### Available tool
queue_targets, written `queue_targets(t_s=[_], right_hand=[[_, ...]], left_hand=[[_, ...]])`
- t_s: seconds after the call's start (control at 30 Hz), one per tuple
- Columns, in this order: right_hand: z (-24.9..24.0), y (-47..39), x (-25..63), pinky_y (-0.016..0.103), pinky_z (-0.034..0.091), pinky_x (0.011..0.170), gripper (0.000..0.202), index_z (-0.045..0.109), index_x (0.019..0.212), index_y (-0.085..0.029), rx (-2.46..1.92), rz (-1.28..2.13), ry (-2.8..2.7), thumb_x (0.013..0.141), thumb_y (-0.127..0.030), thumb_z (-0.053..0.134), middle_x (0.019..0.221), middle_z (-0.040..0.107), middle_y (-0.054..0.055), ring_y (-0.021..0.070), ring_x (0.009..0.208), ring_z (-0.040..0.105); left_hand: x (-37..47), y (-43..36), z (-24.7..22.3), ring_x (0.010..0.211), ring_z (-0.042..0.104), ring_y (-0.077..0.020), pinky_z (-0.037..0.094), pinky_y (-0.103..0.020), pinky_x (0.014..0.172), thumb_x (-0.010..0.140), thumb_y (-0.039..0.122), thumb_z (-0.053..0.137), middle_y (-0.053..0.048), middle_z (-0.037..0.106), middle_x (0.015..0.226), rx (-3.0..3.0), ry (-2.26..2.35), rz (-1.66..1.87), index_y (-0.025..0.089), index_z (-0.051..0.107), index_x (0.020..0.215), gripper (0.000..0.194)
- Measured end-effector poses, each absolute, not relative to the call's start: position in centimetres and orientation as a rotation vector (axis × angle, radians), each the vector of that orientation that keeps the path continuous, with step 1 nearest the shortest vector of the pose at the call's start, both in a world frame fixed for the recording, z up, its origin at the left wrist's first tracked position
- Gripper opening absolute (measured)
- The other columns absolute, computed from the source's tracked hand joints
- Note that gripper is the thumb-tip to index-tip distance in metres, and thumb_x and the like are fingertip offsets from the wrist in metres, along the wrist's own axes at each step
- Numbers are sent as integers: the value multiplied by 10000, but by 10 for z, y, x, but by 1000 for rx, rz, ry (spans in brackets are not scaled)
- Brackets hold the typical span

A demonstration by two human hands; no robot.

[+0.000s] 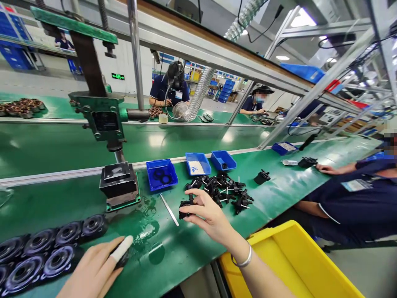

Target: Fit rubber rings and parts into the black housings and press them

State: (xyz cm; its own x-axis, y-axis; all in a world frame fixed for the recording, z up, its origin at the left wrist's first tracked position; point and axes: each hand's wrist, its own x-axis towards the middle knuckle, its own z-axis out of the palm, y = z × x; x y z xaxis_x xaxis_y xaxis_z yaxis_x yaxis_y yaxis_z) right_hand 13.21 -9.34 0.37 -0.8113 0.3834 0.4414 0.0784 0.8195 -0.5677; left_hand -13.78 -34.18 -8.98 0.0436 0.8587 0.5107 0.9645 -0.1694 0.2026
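Note:
My right hand (207, 213) pinches a small black plastic part (185, 208) between thumb and fingers, just above the green bench. My left hand (97, 265), one finger wrapped in a white finger cot (123, 248), closes around a dark part (124, 260) at the near side. Most of that part is hidden by the fingers. Left of this hand stand several round black housings (60, 258) in rows. White-metal tweezers (169, 210) lie between my hands. Beyond my right hand is a pile of black plastic parts with pale pins (223, 188).
A press (120, 182) rises at the left. Blue bins hold black rings (149, 169), white pieces (206, 169) and a few dark pieces (231, 163). A yellow crate (288, 252) stands below the bench edge. A co-worker (356, 198) sits at the right; others work across the bench.

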Motion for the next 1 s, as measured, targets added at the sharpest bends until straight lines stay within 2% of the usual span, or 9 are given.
queue_targets(t_s=[0.13, 0.33, 0.43, 0.5, 0.57, 0.67, 0.83, 1.0], right_hand=[[0, -98, 117, 346, 522, 915, 224, 729, 1144, -277, -298, 770, -2457, 929, -227, 690, 1337, 521, 84, 178, 972, 568], [-4, -97, 106, 354, 520, 917, 208, 753, 1123, -290, -347, 934, -2428, 927, -249, 698, 1341, 537, 79, 173, 929, 594], [-10, -101, 92, 331, 540, 871, 169, 778, 1070, -298, -504, 1302, -2221, 911, -290, 721, 1333, 537, 80, 180, 970, 615], [-16, -109, 78, 307, 547, 855, 152, 789, 1035, -303, -572, 1622, -2006, 890, -325, 747, 1288, 565, 77, 204, 1075, 607], [-22, -118, 62, 312, 531, 923, 151, 796, 1012, -306, -566, 1877, -1828, 867, -346, 773, 1244, 603, 70, 221, 1177, 576], [-30, -131, 42, 335, 508, 990, 165, 799, 1005, -307, -534, 2080, -1738, 850, -361, 791, 1237, 625, 64, 223, 1202, 572], [-39, -136, 29, 353, 546, 962, 194, 795, 1028, -296, -487, 2040, -1940, 852, -376, 784, 1231, 603, 78, 233, 1190, 581], [-32, -136, 31, 410, 500, 1051, 184, 765, 1103, -308, -258, 1670, -2320, 932, -303, 696, 1311, 569, 79, 243, 1253, 551]], left_hand=[[-113, -312, -76, 1175, 649, -189, 559, -262, 979, 990, 360, 529, -49, 657, 1306, -2216, -1941, -836, 272, 446, 1455, 480], [-110, -303, -98, 1243, 623, -222, 561, -305, 990, 980, 332, 535, -71, 565, 1428, -2218, -2217, -1127, 342, 304, 1523, 590], [-106, -301, -108, 1267, 602, -248, 541, -388, 1037, 954, 328, 585, -97, 561, 1406, -2121, -2401, -1446, 346, 259, 1530, 661], [-102, -300, -110, 1248, 613, -251, 515, -439, 1074, 926, 331, 635, -102, 594, 1351, -2041, -2488, -1746, 327, 221, 1538, 738], [-101, -298, -108, 1231, 622, -251, 495, -463, 1098, 897, 325, 677, -100, 619, 1310, -1950, -2543, -2030, 303, 218, 1536, 788], [-102, -296, -106, 1241, 615, -253, 487, -461, 1111, 850, 321, 733, -94, 625, 1302, -1829, -2595, -2267, 286, 253, 1521, 826], [-103, -298, -110, 1272, 594, -280, 474, -491, 1123, 812, 332, 774, -122, 603, 1349, -1764, -2635, -2343, 254, 331, 1478, 805], [-105, -298, -111, 1262, 602, -290, 489, -507, 1105, 804, 319, 784, -131, 606, 1351, -1834, -2598, -2333, 241, 406, 1407, 716]])
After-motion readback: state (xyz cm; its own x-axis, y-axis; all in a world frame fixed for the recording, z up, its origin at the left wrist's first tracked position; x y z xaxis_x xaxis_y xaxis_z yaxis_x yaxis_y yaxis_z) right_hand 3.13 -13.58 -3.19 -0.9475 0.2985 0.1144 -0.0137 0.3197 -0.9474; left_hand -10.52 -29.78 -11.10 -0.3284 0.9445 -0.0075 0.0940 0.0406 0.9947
